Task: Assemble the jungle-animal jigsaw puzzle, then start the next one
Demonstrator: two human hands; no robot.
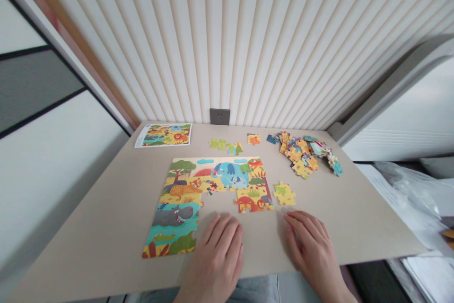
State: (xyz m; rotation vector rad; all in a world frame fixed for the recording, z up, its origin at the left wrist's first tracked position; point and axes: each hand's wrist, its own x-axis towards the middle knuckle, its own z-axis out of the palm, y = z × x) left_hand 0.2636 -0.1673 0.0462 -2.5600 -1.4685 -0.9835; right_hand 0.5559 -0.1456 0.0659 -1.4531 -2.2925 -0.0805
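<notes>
Left hand (222,246) and right hand (312,241) near beige desk's (106,227) front edge, fingers relaxed, nothing visibly gripped; flat, multicoloured, part-built animal jigsaw (177,192) sits nearer left edge: brace it, align before pressing.

Person's own bits: two bare hands + a bit of denim, btm edge.
L hand (217,256) & R hand (312,244) look alike: slim build, longish fingers (222,232) w/ rounded tips, knuckles only softly marked, backs smooth & plain; nails too small to judge at this res. R wrist (336,285) bare too, narrower than the hand, runs out of view at btm. Clothing-wise, just a strip of trousers (257,290) shows: faded blue-grey, prob. denim, w/ lighter worn-looking patches & soft creases, partly hidden behind L hand; cut & fastenings out of view.
</notes>
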